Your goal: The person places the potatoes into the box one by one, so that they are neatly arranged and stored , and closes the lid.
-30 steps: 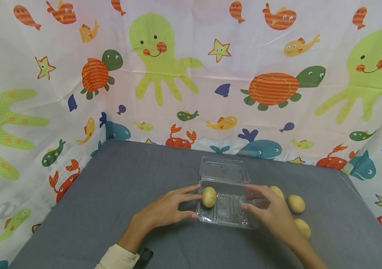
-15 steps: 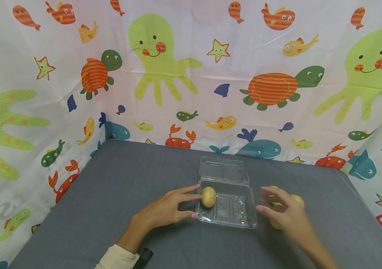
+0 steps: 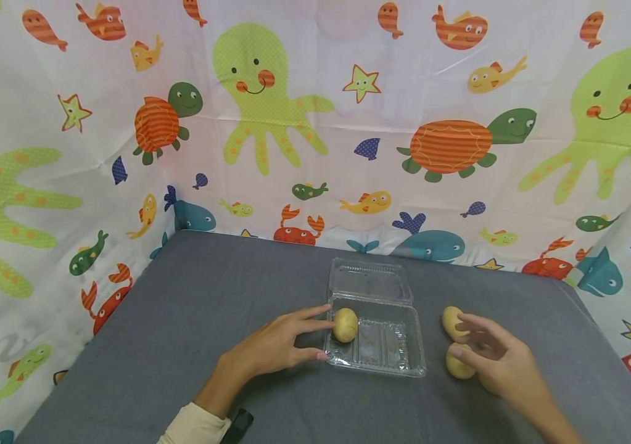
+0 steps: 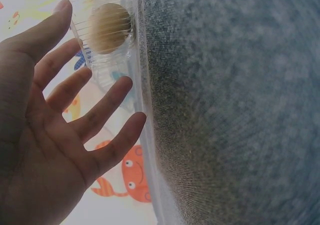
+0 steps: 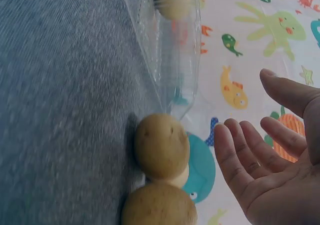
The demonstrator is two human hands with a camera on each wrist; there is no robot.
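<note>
A clear plastic clamshell container (image 3: 419, 345) lies open on the table, its lid (image 3: 371, 280) folded back. One potato (image 3: 345, 325) sits at the left end of its base. My left hand (image 3: 276, 342) is at the container's left edge, fingers spread and fingertips right at the rim. My right hand (image 3: 501, 357) hovers over the loose potatoes right of the container, fingers loosely bent and holding nothing. A potato (image 3: 451, 322) and a nearer potato (image 3: 458, 365) show beside its fingertips; the hand hides part of the group. The right wrist view shows a potato (image 5: 161, 146) below the open palm.
The table has a grey cloth (image 3: 226, 277) over it. Behind and along the sides hangs a white curtain (image 3: 315, 111) printed with sea animals, meeting the table just past the container's lid.
My right hand has moved away from the container's right side, out to the right and over the loose potatoes. My left hand, the container and the potato inside stay where they were.
</note>
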